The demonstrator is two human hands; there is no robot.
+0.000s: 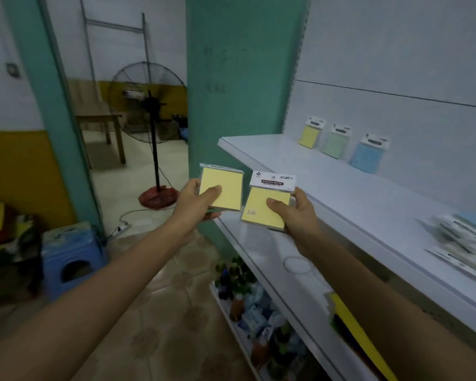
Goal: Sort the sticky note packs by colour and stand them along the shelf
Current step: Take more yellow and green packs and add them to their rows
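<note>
Hands out front, each pinching a yellow pack — left hand (195, 200) on the plain-faced yellow pack (226, 188), right hand (294, 213) on the labelled yellow pack (268, 202), thumbs across the faces. Both held just off the near corner of the shelf (300, 166). At 2 o'clock, upright against the back panel: standing yellow pack (309, 136), green pack (335, 144), blue pack (367, 156) — well apart from the loose pile (462, 240) at 3 o'clock.

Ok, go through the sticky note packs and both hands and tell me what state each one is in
Left hand: holding a yellow pack, plain side showing.
Right hand: holding a second yellow pack, label showing.
Yellow, green, blue packs: standing against the shelf's back.
Pile of packs: lying flat, unsorted.
</note>
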